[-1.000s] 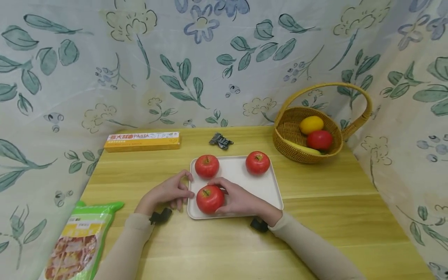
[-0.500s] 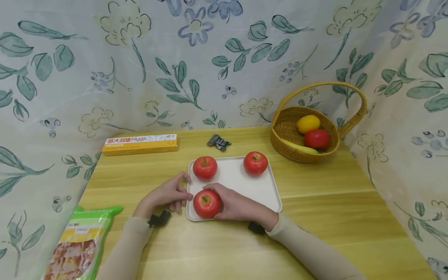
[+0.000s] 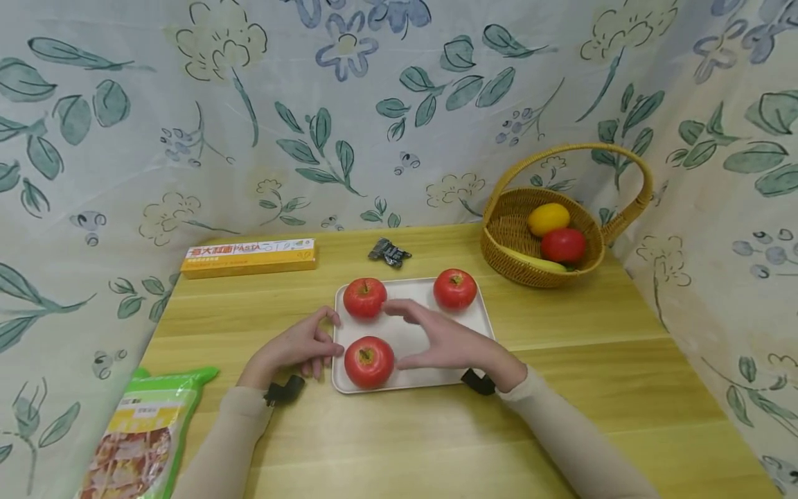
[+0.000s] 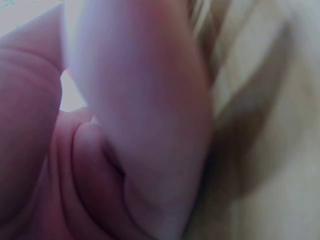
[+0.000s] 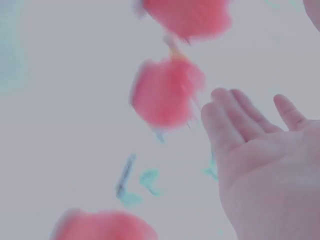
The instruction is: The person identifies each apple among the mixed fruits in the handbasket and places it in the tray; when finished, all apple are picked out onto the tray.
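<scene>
Three red apples stand on a white tray (image 3: 411, 339): a back left apple (image 3: 365, 299), a back right apple (image 3: 455, 290) and a front left apple (image 3: 369, 362). My right hand (image 3: 455, 341) is over the tray, thumb and fingers spread apart with nothing between them, just right of the front left apple. In the right wrist view its fingers look straight, and an apple (image 5: 167, 94) is blurred. My left hand (image 3: 296, 348) stays at the tray's left rim, fingers loosely bent, index fingertip and thumb at the edge; exact contact is unclear. The left wrist view shows mostly blurred fingers (image 4: 145, 100).
A wicker basket (image 3: 530, 276) with a lemon (image 3: 548, 220), a banana (image 3: 530, 260) and a red fruit (image 3: 563, 245) stands back right. Behind the tray lies a small black packet (image 3: 389, 252). A pasta box (image 3: 249, 258) and a green-edged food bag (image 3: 140, 436) are left.
My right hand has let go of the front left apple and drawn back to the right, fingers spreading. That apple stays on the tray. My left hand has kept its place.
</scene>
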A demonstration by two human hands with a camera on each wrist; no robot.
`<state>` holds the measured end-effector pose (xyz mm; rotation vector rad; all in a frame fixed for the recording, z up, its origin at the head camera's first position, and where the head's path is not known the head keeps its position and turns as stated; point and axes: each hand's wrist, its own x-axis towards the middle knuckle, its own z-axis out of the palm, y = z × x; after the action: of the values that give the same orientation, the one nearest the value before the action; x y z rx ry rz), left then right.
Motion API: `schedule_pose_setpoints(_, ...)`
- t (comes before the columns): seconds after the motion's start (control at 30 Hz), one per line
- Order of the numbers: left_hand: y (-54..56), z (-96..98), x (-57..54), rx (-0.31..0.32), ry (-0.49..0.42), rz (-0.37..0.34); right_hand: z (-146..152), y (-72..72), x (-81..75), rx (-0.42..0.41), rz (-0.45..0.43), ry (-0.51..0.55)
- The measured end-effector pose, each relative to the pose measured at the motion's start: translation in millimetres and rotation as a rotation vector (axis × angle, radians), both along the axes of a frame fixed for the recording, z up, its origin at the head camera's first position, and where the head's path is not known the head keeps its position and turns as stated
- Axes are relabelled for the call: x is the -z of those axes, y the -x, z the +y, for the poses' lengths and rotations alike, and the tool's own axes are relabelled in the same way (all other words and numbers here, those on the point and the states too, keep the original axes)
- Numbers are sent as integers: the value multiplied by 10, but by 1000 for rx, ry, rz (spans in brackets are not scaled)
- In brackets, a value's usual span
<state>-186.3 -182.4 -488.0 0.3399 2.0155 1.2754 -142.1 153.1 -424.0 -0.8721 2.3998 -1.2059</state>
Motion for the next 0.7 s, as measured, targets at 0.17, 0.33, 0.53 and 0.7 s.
schedule_pose_setpoints(0.17,-9,10,5,0,-10,4,463,119,-322,99,109,182)
schedule_pose_setpoints(0.33,-6,6,5,2,-11,5,924,238,-469,233,213,271)
schedule_pose_setpoints(0.53,-10,7,-1,5,-16,5,1367,388,-456,415,277,358)
schedule_pose_setpoints(0.7,-13,8,4,6,-16,8,1667,504,-342,567,245,383)
